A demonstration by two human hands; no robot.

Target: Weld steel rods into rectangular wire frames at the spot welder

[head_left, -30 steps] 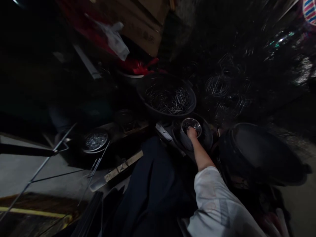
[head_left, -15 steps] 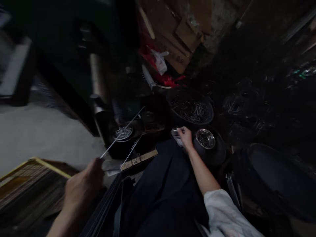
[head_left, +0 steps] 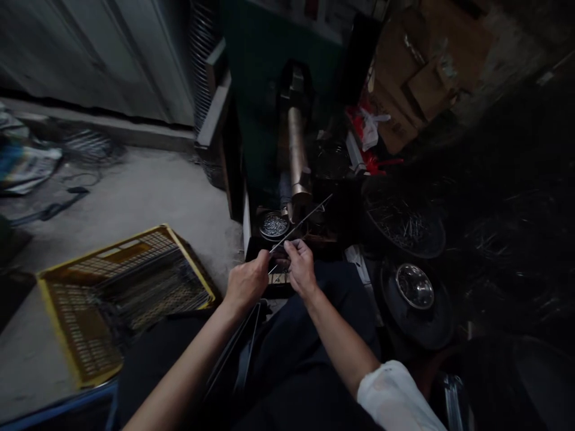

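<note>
My left hand (head_left: pixel 249 280) is closed around a thin metal rod (head_left: pixel 307 218), which slants up and to the right in front of a machine. Close beside it, my right hand (head_left: pixel 299 263) is pinched at the lower part of the rod; any small piece between its fingertips is too small to make out. Just beyond both hands sits a round dish of small metal pieces (head_left: pixel 274 225). Above the dish, a metal cylinder (head_left: pixel 297 152) of the machine points down.
A yellow crate (head_left: pixel 123 250) holding metal rods stands on the floor at left. At right are a dark basin of wire pieces (head_left: pixel 404 230) and a shiny metal bowl (head_left: pixel 415 286). Cardboard (head_left: pixel 399 90) lies at the upper right.
The view has swung left, bringing the whole crate in. My right hand has left the pale item near the bowl and come together with my left hand at the rod.
</note>
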